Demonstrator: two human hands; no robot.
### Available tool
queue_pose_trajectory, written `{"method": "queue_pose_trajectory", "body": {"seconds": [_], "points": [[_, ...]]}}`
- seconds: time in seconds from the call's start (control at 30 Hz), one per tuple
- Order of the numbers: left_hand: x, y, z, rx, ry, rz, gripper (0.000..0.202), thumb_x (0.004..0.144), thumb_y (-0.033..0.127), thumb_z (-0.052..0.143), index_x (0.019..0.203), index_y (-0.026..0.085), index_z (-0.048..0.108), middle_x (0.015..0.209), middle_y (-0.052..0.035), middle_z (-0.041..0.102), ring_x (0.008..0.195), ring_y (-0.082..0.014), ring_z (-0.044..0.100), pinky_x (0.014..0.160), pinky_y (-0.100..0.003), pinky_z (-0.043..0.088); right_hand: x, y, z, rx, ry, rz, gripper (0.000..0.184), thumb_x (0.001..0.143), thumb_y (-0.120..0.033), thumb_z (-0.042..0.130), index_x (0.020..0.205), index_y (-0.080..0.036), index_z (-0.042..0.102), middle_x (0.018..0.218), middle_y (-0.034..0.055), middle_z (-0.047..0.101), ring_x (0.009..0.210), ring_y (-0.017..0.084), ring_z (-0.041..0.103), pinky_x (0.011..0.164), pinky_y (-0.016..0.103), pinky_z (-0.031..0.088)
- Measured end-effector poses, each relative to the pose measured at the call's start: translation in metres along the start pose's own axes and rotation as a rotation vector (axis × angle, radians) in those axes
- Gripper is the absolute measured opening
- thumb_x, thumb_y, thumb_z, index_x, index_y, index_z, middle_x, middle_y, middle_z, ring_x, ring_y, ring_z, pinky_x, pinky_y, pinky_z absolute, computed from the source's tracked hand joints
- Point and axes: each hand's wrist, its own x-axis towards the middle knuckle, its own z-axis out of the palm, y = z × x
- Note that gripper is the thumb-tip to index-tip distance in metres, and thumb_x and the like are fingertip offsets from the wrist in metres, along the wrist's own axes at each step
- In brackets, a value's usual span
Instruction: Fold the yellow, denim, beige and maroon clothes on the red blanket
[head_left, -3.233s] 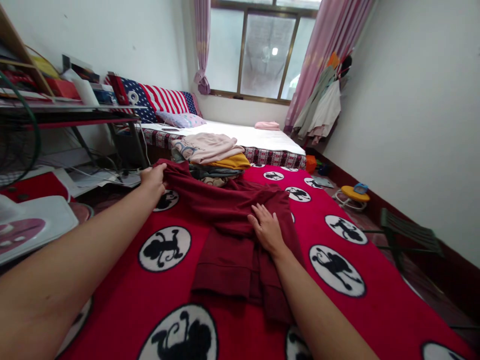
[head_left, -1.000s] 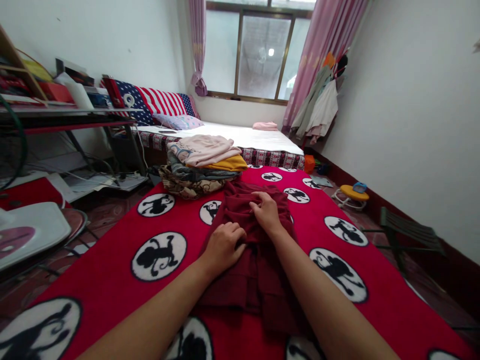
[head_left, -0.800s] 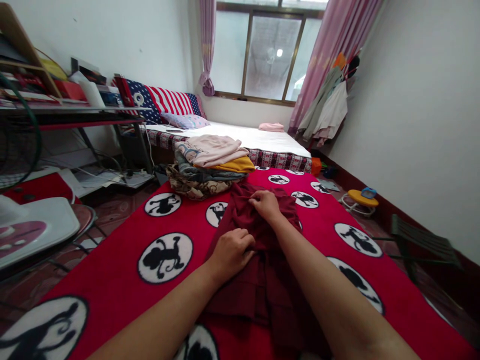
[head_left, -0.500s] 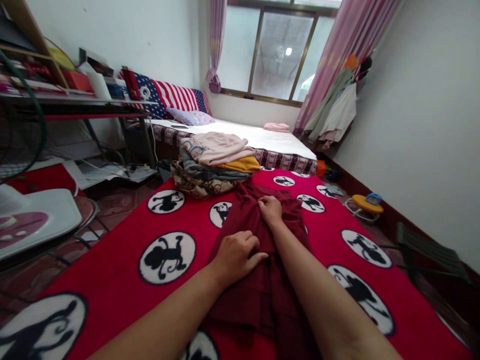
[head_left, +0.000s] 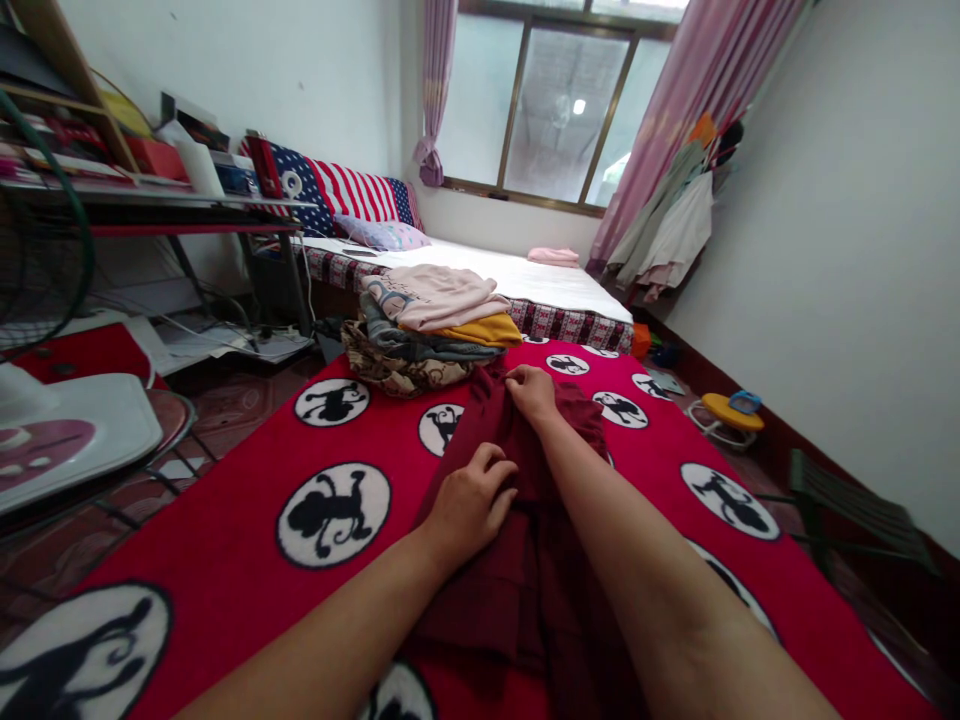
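A pair of dark red trousers [head_left: 480, 590] lies lengthwise on a red blanket [head_left: 232, 510] printed with monkey figures in white circles. Near the far, gathered end of the trousers, my right hand [head_left: 534, 394] pinches the cloth between thumb and fingers. My left hand [head_left: 471, 502] rests lower on the left side of the garment, its fingers loosely bent and a gap showing at the thumb. Just beyond the trousers sits a stack of folded clothes, with a pale pink top [head_left: 435, 295] uppermost, then a mustard piece [head_left: 487, 329], grey cloth and a brown patterned piece [head_left: 405, 376].
A bed with a white sheet [head_left: 495, 265] stands under the window. To the left are a cluttered desk [head_left: 157, 200] and a white plastic seat [head_left: 112, 430]. A yellow stool [head_left: 731, 410] and a dark green folding stool [head_left: 855, 505] stand on the right.
My right hand has shifted slightly away from me and to the left along the trousers. The fingers of my left hand have lifted and loosened a little.
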Motion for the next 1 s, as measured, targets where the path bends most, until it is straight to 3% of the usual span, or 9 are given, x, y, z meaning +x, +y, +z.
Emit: {"method": "queue_pose_trajectory", "body": {"seconds": [0.13, 0.23, 0.33, 0.47, 0.53, 0.6, 0.7, 0.9, 1.0], "points": [[0.0, -0.004, 0.001, 0.047, 0.016, -0.051, 0.028, 0.089, 0.027, 0.052, 0.115, 0.022, 0.062, 0.124, -0.0074, 0.056, 0.096, -0.0209, 0.061, 0.081, -0.033, 0.052, -0.011, 0.016, -0.008, 0.088, -0.045, 0.0, 0.028, 0.073, -0.012, 0.064, 0.101, -0.013, 0.071, 0.092, 0.0074, 0.073, 0.079, 0.018, 0.067, 0.079, 0.03, 0.052], [0.0, -0.003, -0.003, 0.115, 0.055, -0.025, 0.022, 0.089, 0.034, 0.054, 0.104, 0.024, 0.067, 0.111, -0.0053, 0.061, 0.1, -0.0236, 0.056, 0.085, -0.038, 0.048, -0.034, 0.023, -0.038, 0.088, 0.002, -0.013, 0.034, 0.08, -0.022, 0.063, 0.113, -0.013, 0.065, 0.107, 0.0092, 0.069, 0.086, 0.017, 0.066, 0.082, 0.03, 0.051], [0.001, 0.001, -0.007, 0.167, 0.114, -0.017, 0.022, 0.086, 0.042, 0.059, 0.093, 0.023, 0.068, 0.101, -0.0057, 0.062, 0.101, -0.0255, 0.052, 0.089, -0.042, 0.041, -0.073, 0.024, -0.079, -0.176, 0.044, -0.001, 0.045, 0.079, -0.042, 0.066, 0.116, -0.017, 0.064, 0.117, 0.0117, 0.063, 0.103, 0.025, 0.061, 0.088, 0.035, 0.048], [0.003, 0.006, -0.008, 0.189, 0.101, -0.038, 0.031, 0.085, 0.049, 0.058, 0.085, 0.02, 0.065, 0.092, -0.0062, 0.06, 0.093, -0.0235, 0.051, 0.085, -0.039, 0.04, -0.132, 0.028, -0.108, -0.528, -0.09, 0.091, 0.078, 0.072, -0.065, 0.064, 0.134, -0.019, 0.05, 0.126, 0.0149, 0.054, 0.114, 0.034, 0.054, 0.081, 0.038, 0.048], [0.003, 0.008, -0.008, 0.198, 0.073, -0.036, 0.033, 0.087, 0.051, 0.056, 0.082, 0.02, 0.065, 0.088, -0.0058, 0.059, 0.09, -0.0223, 0.051, 0.083, -0.038, 0.04, -0.152, 0.035, -0.107, -0.569, -0.099, 0.13, 0.074, 0.075, -0.063, 0.062, 0.132, -0.017, 0.05, 0.122, 0.0152, 0.056, 0.108, 0.033, 0.057, 0.076, 0.037, 0.048], [0.003, 0.007, -0.007, 0.203, 0.054, -0.03, 0.034, 0.088, 0.051, 0.053, 0.081, 0.02, 0.064, 0.088, -0.0057, 0.059, 0.089, -0.0219, 0.052, 0.082, -0.037, 0.04, -0.162, 0.046, -0.102, -0.54, -0.065, 0.147, 0.053, 0.081, -0.053, 0.059, 0.119, -0.016, 0.058, 0.112, 0.0138, 0.06, 0.098, 0.03, 0.061, 0.074, 0.034, 0.047], [0.003, 0.004, -0.007, 0.193, 0.065, -0.028, 0.033, 0.092, 0.048, 0.048, 0.088, 0.02, 0.065, 0.092, -0.0062, 0.059, 0.091, -0.0216, 0.053, 0.084, -0.036, 0.041, -0.163, 0.066, -0.097, -0.289, 0.034, 0.171, 0.026, 0.081, -0.038, 0.056, 0.093, -0.017, 0.065, 0.089, 0.0086, 0.065, 0.083, 0.024, 0.062, 0.072, 0.033, 0.046], [0.003, -0.003, -0.002, 0.144, 0.119, -0.039, 0.029, 0.093, 0.036, 0.05, 0.113, 0.02, 0.064, 0.113, -0.0079, 0.056, 0.103, -0.022, 0.052, 0.093, -0.036, 0.043, -0.163, 0.093, -0.105, 1.075, 0.565, 0.604, 0.011, 0.071, -0.023, 0.052, 0.081, -0.02, 0.057, 0.07, -0.002, 0.066, 0.066, 0.017, 0.063, 0.065, 0.033, 0.053], [0.005, -0.004, 0.0, 0.132, 0.114, -0.043, 0.027, 0.092, 0.035, 0.051, 0.108, 0.02, 0.068, 0.113, -0.0074, 0.058, 0.104, -0.0224, 0.053, 0.095, -0.038, 0.043, -0.167, 0.095, -0.109, 1.393, 0.613, 0.721, 0.017, 0.072, -0.015, 0.04, 0.078, -0.021, 0.054, 0.066, -0.0022, 0.066, 0.064, 0.016, 0.065, 0.064, 0.033, 0.055]]}}
